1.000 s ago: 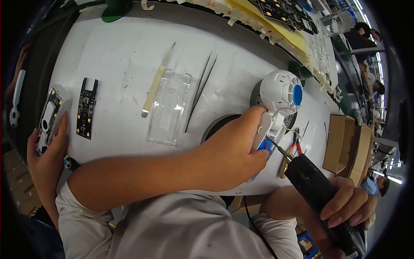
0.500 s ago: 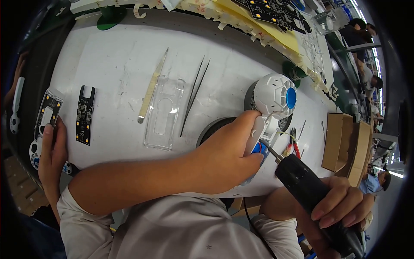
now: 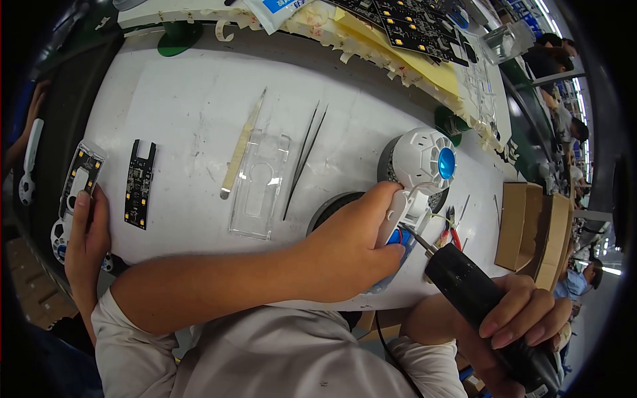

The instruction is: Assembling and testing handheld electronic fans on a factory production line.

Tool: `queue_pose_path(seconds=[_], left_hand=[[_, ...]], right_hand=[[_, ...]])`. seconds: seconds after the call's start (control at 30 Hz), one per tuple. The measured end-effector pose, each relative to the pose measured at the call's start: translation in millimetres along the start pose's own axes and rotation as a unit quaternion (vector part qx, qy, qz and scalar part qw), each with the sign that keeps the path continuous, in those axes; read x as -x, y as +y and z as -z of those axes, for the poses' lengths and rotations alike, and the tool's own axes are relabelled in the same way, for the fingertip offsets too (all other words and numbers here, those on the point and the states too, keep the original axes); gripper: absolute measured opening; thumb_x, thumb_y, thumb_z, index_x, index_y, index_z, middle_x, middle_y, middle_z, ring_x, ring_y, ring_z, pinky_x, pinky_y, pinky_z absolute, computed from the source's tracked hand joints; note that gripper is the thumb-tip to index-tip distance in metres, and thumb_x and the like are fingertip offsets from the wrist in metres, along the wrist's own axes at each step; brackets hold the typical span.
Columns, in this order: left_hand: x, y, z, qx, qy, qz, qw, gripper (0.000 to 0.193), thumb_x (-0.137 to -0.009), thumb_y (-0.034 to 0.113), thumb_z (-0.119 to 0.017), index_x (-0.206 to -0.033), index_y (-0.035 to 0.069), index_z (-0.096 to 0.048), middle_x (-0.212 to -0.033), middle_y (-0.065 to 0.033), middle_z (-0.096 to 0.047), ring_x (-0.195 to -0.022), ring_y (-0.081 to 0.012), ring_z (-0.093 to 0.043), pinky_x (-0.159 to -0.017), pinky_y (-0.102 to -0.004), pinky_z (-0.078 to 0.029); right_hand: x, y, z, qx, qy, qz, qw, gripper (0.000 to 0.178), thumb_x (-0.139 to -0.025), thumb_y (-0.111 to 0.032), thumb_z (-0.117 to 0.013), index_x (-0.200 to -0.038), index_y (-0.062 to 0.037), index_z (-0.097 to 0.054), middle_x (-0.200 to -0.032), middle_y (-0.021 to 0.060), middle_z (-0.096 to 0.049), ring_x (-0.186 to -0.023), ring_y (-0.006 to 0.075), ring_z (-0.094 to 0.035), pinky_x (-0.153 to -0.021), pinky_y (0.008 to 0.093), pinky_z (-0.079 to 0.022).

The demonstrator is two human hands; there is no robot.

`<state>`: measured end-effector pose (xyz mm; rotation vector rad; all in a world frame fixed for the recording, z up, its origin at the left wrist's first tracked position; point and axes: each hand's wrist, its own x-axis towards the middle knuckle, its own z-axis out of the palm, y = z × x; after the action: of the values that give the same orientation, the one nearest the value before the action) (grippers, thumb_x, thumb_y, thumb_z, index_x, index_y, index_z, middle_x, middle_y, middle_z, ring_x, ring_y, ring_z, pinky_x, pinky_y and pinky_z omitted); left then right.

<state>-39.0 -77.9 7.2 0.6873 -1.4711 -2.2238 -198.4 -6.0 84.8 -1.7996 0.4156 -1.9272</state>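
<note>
My left hand [image 3: 355,242] is closed around the handle of a white device with a ball-shaped head [image 3: 424,159] and a round blue centre. Thin wires and a blue part show at its opened handle. In my right hand [image 3: 524,312] is a black electric screwdriver [image 3: 464,278], its bit reaching into the handle beside my left thumb. Whether the bit turns a screw cannot be seen. Behind the device are dark round rests [image 3: 334,207], partly hidden by my hand. Red-handled cutters [image 3: 454,229] lie just right of the device.
On the white tabletop lie a black circuit board [image 3: 140,186], a clear plastic cover [image 3: 259,186], pale tweezers [image 3: 243,146] and dark tweezers [image 3: 305,159]. Another person's hand [image 3: 87,232] holds a similar device at the left. A cardboard box [image 3: 521,225] stands right; a taped shelf [image 3: 371,56] spans the back.
The whole view has shifted slightly, so the table's things appear lower and further right. Both hands keep their hold, and the screwdriver bit stays at the handle.
</note>
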Motion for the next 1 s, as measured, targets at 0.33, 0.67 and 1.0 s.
queue_pose_path(seconds=[0.33,0.67,1.0], left_hand=[[0.1,-4.9,-1.4,-0.016,0.015,-0.033,0.999,0.059,-0.083,0.002,-0.055,-0.134,-0.004,-0.028,-0.113,-0.0159,-0.052,-0.102,-0.0210,-0.052,-0.090,-0.0321,-0.042],[2.7,-6.5,-2.3,-0.108,0.066,-0.094,0.987,0.057,-0.084,0.005,-0.055,-0.134,-0.004,-0.027,-0.113,-0.0225,-0.053,-0.105,-0.0296,-0.056,-0.089,-0.0354,-0.044],[-6.8,-38.5,-12.1,-0.070,0.064,-0.203,0.974,0.053,-0.078,-0.002,-0.046,-0.124,-0.016,-0.024,-0.101,-0.0315,-0.053,-0.099,-0.0415,-0.055,-0.085,-0.0401,-0.044]], right_hand=[[-1.2,3.0,-3.3,0.016,0.013,0.019,1.000,0.058,-0.083,-0.044,-0.066,-0.109,0.0028,-0.044,-0.093,0.0092,-0.041,-0.060,0.0195,-0.048,-0.043,0.0295,-0.044],[7.8,6.9,2.3,-0.049,0.020,0.033,0.998,0.055,-0.059,-0.022,-0.085,-0.096,-0.0010,-0.050,-0.091,0.0073,-0.047,-0.062,0.0164,-0.053,-0.056,0.0223,-0.043],[13.3,14.0,-23.5,0.053,0.083,0.072,0.993,0.052,-0.083,-0.041,-0.063,-0.094,0.0043,-0.040,-0.080,0.0111,-0.044,-0.051,0.0207,-0.052,-0.039,0.0289,-0.046]])
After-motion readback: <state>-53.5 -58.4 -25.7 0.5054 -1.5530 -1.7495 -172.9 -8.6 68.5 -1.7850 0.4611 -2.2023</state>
